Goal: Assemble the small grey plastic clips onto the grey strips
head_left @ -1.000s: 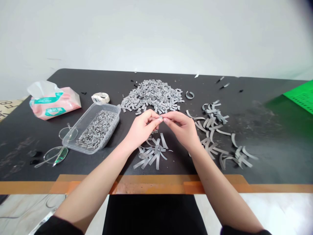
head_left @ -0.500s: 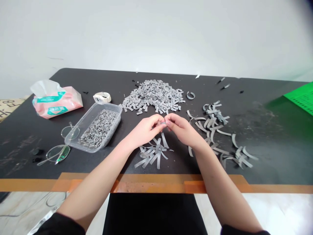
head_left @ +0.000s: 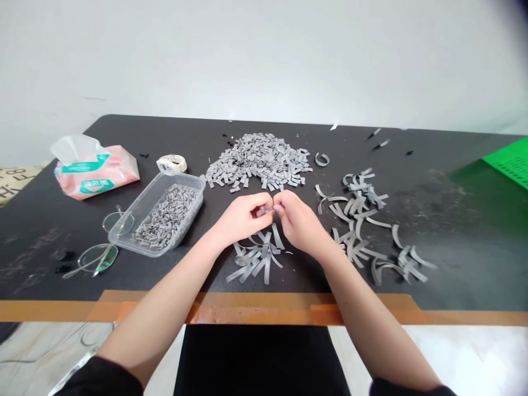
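My left hand point(head_left: 248, 219) and my right hand point(head_left: 297, 221) meet over the middle of the black table, fingertips pinched together. Between them is a small grey piece point(head_left: 269, 209), mostly covered by the fingers. A bit of grey also shows above my right forefinger. Just below the hands lies a loose bunch of curved grey strips point(head_left: 266, 256). Beyond them rises a heap of short grey pieces point(head_left: 259, 159). Left of my left hand stands a clear plastic tub point(head_left: 193, 220) holding many small grey pieces point(head_left: 163, 220).
More curved grey strips point(head_left: 358, 220) are scattered to the right. A tissue pack point(head_left: 99, 170), a tape roll point(head_left: 172, 163) and eyeglasses point(head_left: 98, 257) lie on the left. A green perforated basket point(head_left: 509, 162) stands at the right edge. Brown tape point(head_left: 256, 308) covers the table's front edge.
My right hand has turned and its wrist has shifted slightly left, with its fingers curled more tightly. My left hand is nearly in the same place, still pinching the grey piece.
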Motion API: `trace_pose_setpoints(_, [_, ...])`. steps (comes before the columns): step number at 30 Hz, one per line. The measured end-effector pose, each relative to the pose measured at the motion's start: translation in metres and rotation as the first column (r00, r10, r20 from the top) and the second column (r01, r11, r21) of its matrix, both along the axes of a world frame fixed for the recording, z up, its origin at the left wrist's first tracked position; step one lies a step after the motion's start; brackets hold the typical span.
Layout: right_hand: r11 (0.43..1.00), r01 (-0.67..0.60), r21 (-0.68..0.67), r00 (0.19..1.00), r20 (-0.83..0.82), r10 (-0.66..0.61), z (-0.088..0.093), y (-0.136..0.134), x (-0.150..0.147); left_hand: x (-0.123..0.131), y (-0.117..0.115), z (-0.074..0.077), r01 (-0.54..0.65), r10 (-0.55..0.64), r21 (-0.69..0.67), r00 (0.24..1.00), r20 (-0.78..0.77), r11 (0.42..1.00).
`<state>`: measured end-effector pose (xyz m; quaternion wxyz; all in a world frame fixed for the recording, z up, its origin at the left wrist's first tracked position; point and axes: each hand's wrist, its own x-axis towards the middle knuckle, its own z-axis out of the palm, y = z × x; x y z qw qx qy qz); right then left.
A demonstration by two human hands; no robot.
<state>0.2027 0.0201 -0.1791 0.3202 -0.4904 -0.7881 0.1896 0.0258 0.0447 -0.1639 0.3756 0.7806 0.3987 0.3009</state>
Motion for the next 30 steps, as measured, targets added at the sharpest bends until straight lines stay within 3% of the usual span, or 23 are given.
trace_pose_setpoints(4, [0.997,0.063,0.039,0.998,-0.017,-0.062,-0.001,0.001,-0.001,0.001,0.002,-0.001,-0.031,0.033,-0.032,0.998,0.056,0.999])
trace_pose_setpoints(9, [0.992,0.121,0.038,0.991,-0.059,-0.119,-0.001,0.003,0.000,0.004,0.002,0.000,-0.006,0.085,-0.285,0.960,0.267,0.958])
trace_pose_setpoints(12, [0.991,0.126,0.035,0.989,-0.089,-0.122,0.002,0.002,-0.002,0.004,0.003,-0.002,-0.009,0.124,-0.315,0.930,0.345,0.949])
trace_pose_setpoints(16, [0.986,0.116,-0.122,0.949,-0.279,-0.146,0.006,0.002,-0.002,0.000,0.006,-0.005,-0.053,0.164,-0.303,0.922,0.351,0.951])
trace_pose_setpoints(21, [0.953,0.053,-0.298,0.769,-0.597,-0.229,0.009,0.006,0.004,-0.004,0.009,-0.006,-0.013,0.170,-0.341,0.884,0.436,0.940])
trace_pose_setpoints(26, [0.911,-0.109,-0.397,0.751,-0.634,-0.187,0.012,0.006,0.004,-0.004,0.008,-0.004,0.026,0.175,-0.384,0.860,0.479,0.923])
trace_pose_setpoints(30, [0.908,-0.093,-0.408,0.756,-0.623,-0.203,0.012,0.005,0.001,-0.002,0.007,-0.002,0.013,0.184,-0.402,0.876,0.446,0.915])
